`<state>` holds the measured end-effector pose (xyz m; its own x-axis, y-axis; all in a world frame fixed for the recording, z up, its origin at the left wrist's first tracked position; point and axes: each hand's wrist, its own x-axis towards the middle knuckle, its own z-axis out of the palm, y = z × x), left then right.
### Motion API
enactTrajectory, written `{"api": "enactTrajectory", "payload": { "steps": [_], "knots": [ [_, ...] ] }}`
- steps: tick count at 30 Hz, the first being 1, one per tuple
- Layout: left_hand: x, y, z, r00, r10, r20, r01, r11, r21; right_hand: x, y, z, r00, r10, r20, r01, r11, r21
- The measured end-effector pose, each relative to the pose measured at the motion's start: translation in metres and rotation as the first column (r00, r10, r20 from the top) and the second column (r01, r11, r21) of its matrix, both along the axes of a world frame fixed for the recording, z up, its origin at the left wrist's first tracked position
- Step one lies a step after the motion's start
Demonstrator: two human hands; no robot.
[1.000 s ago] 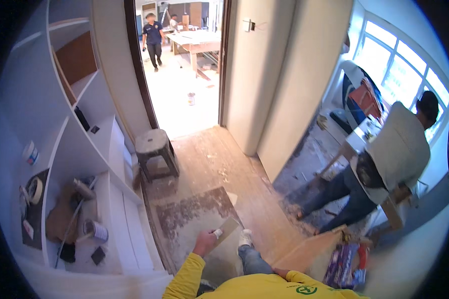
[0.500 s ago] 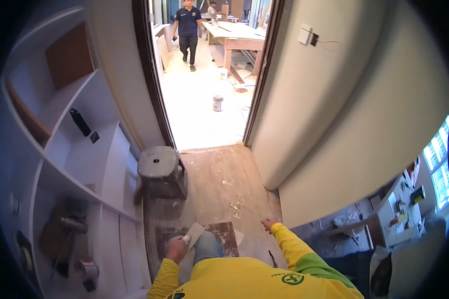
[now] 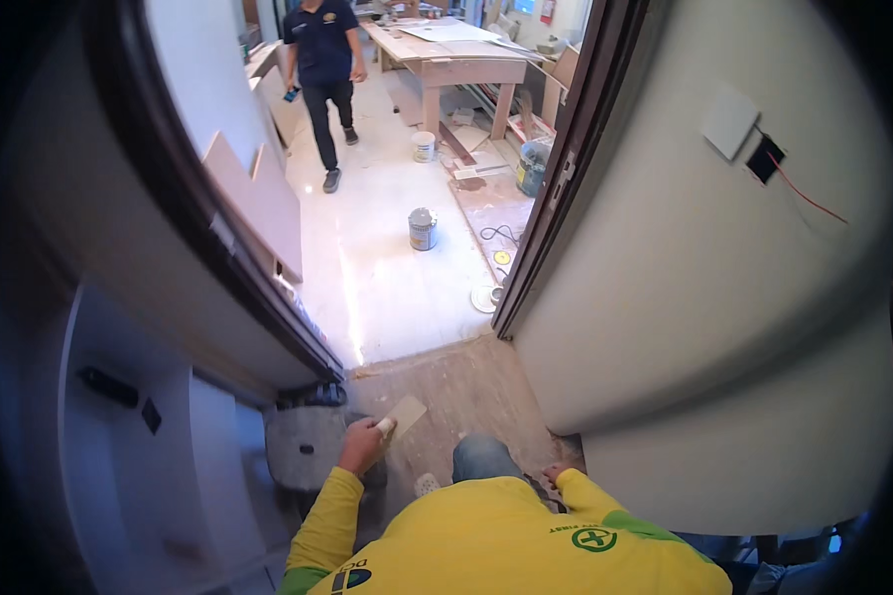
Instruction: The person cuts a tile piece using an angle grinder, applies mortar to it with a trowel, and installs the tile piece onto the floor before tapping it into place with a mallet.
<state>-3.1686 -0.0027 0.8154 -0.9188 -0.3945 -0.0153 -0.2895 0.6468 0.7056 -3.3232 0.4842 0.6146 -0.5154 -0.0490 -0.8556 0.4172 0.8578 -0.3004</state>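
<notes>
My left hand is closed around the light handle of a putty knife, its wide pale blade tilted up and away from me. A grey stool with a small hole in its seat stands just left of that hand. Low on the right, near the foot of the curved cream panel, hangs my right hand. Its fingers look loosely apart, and nothing shows in them. My jeans-covered knee juts forward between the hands, over the dusty wood-look floor.
Ahead is a dark-framed doorway. Beyond it a paint can stands on the pale floor, and a person walks there. A worktable is further back. White shelving is at left; a loose red wire sticks out at right.
I have moved forward toward the doorway, and the stool is now beside my left arm. My left hand has risen with the putty knife. The walking person is closer.
</notes>
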Motion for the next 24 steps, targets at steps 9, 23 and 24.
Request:
{"api": "enactTrajectory", "payload": {
  "steps": [9, 23, 24],
  "knots": [
    [-0.344, -0.138, 0.039, 0.990, 0.101, 0.098, -0.126, 0.947, 0.297, -0.223, -0.112, -0.084, 0.985, 0.159, 0.074, -0.174, 0.939, 0.296],
    [-0.768, -0.386, 0.052, 0.930, 0.187, 0.316, -0.310, 0.863, 0.399, -0.776, -0.538, 0.063, 0.886, -0.171, -0.430, -0.015, 0.918, -0.396],
    [-0.797, -0.411, 0.053, 0.916, 0.183, 0.356, -0.315, 0.879, 0.359, -0.790, -0.559, 0.070, 0.887, -0.173, -0.428, 0.006, 0.931, -0.364]
  ]
}}
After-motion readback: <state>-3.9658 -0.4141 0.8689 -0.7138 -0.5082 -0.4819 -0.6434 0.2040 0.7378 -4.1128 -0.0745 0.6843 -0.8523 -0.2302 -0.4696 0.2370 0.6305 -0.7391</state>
